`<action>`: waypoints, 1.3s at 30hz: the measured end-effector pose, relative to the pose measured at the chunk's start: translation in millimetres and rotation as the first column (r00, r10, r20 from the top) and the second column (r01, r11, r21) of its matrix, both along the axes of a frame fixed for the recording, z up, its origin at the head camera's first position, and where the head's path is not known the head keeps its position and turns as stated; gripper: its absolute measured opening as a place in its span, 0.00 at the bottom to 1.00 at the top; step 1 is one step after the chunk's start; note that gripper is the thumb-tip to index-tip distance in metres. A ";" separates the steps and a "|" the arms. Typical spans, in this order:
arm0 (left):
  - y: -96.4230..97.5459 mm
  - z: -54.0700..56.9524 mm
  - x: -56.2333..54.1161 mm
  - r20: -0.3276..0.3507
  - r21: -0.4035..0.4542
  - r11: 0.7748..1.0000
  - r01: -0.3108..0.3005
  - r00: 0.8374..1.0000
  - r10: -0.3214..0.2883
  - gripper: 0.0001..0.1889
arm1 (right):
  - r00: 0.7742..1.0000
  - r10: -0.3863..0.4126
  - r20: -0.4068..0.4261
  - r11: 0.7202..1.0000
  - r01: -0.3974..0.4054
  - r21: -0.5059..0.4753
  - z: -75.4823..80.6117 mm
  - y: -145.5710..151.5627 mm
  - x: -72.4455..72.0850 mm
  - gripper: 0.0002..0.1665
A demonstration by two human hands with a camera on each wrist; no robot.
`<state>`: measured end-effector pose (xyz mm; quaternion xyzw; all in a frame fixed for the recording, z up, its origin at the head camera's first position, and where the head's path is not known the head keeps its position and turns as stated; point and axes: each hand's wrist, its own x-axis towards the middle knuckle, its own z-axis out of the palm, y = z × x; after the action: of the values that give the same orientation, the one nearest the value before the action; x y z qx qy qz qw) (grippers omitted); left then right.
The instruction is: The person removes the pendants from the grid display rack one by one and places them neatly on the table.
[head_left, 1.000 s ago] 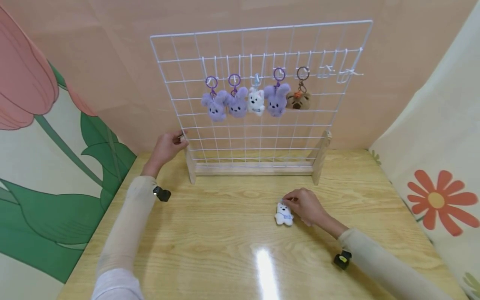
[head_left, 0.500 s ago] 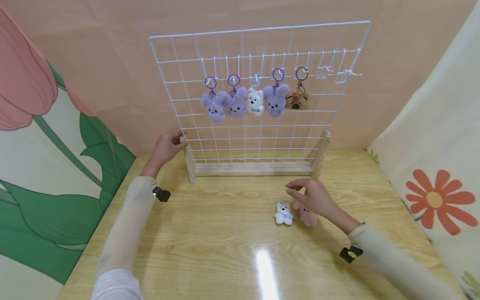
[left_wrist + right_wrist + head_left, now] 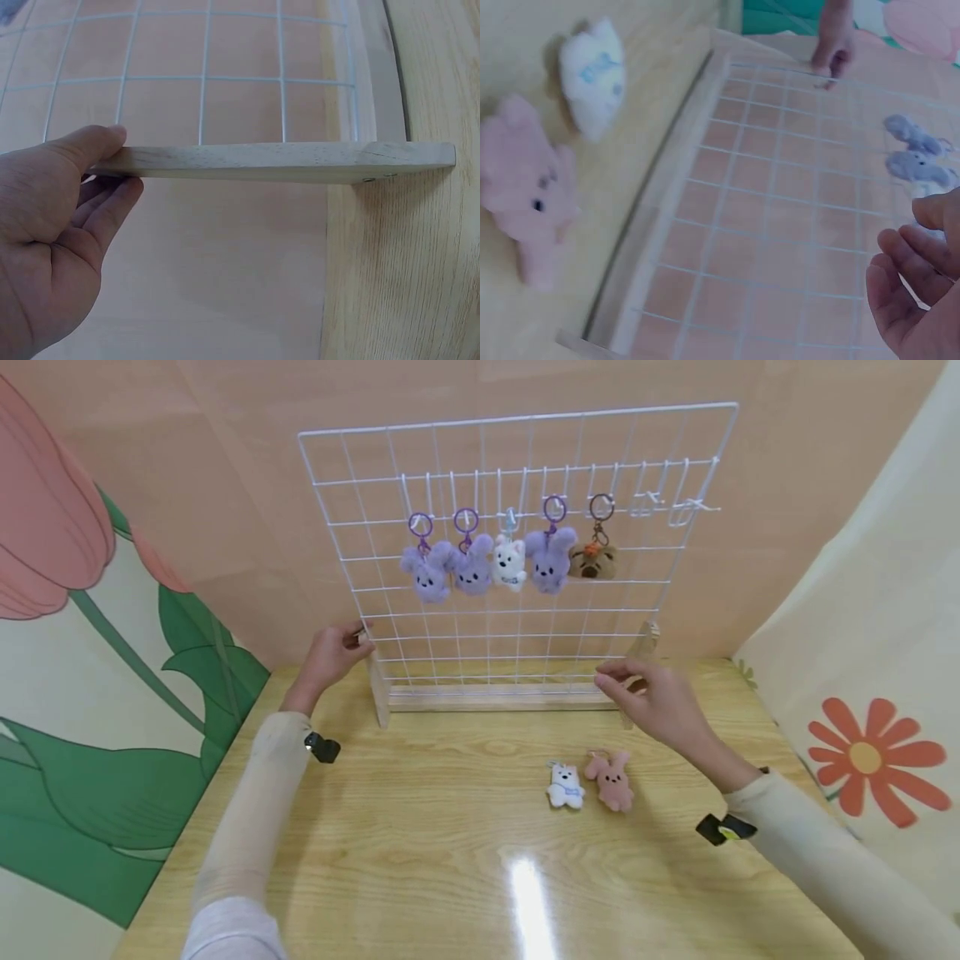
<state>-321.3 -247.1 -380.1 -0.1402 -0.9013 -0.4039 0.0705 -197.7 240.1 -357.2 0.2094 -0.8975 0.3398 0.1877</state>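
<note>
My left hand (image 3: 335,657) pinches the top of the wooden side post (image 3: 255,161) of the white wire grid rack (image 3: 491,635), thumb on one face and fingers on the other. Holding nothing, my right hand (image 3: 660,706) is raised in front of the rack's right post, its fingers loosely bent. On the table below it lie two plush keychains side by side: a white dog keychain (image 3: 566,786) and a pink bunny keychain (image 3: 613,782), both face up. The right wrist view also shows the pink bunny close by, somewhat blurred.
Hooks on the grid carry purple bunny keychains (image 3: 551,564), a white dog keychain (image 3: 509,565) and a brown plush keychain (image 3: 592,561). Bare hooks (image 3: 684,510) hang at the upper right. A patterned cloth (image 3: 862,677) borders the wooden table (image 3: 420,860) on the right.
My right hand has let go of the white dog keychain and risen up and right toward the rack, uncovering the pink bunny keychain. The left hand stays on the post.
</note>
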 end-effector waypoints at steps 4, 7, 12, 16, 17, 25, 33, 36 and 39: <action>-1.0 0.1 -0.1 -0.008 -0.013 1.000 0.000 1.000 0.000 0.23 | 0.999 -0.029 -0.022 0.999 0.028 -0.034 20.4 0.0 -2.1 0.15; -1.4 -0.3 0.1 -0.016 -0.024 1.000 -0.001 1.000 0.000 0.23 | 0.998 -0.045 -0.032 0.995 0.042 -0.086 35.9 -0.5 -5.5 0.16; -1.4 -1.5 0.3 -0.022 -0.017 1.000 0.009 1.000 -0.010 0.23 | 0.993 -0.092 -0.077 0.985 0.080 -0.153 59.3 -2.3 -16.3 0.16; -1.7 -2.9 -0.4 -0.023 -0.013 1.000 0.015 1.000 -0.015 0.23 | 0.985 -0.131 -0.111 0.985 0.117 -0.127 74.3 -2.6 -23.9 0.18; -1.7 -3.0 -0.5 -0.023 -0.012 1.000 0.014 1.000 -0.014 0.23 | 0.983 -0.136 -0.122 0.985 0.122 -0.118 77.7 -2.7 -26.1 0.18; -1.4 -2.4 -0.1 -0.010 -0.008 1.000 0.007 1.000 -0.007 0.23 | 0.969 -0.174 -0.177 0.982 0.157 -0.105 101.6 -5.3 -42.2 0.21; -1.3 -2.5 0.0 0.002 0.012 1.000 0.009 1.000 -0.009 0.24 | 0.964 -0.241 -0.112 0.961 0.221 -0.164 118.0 -11.3 -57.7 0.26; -1.1 -2.4 -0.7 0.012 0.019 1.000 0.003 1.000 -0.003 0.24 | 0.965 -0.240 -0.103 0.957 0.216 -0.195 120.1 -14.2 -64.1 0.26; -1.4 -3.1 -1.6 0.011 0.019 1.000 0.003 1.000 -0.003 0.24 | 0.965 -0.236 -0.111 0.952 0.207 -0.228 120.9 -18.5 -70.4 0.26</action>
<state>-322.9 -248.5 -383.1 -0.1386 -0.8975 -0.4133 0.0665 -268.1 221.6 -236.2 0.1087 -0.8584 0.3960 0.3073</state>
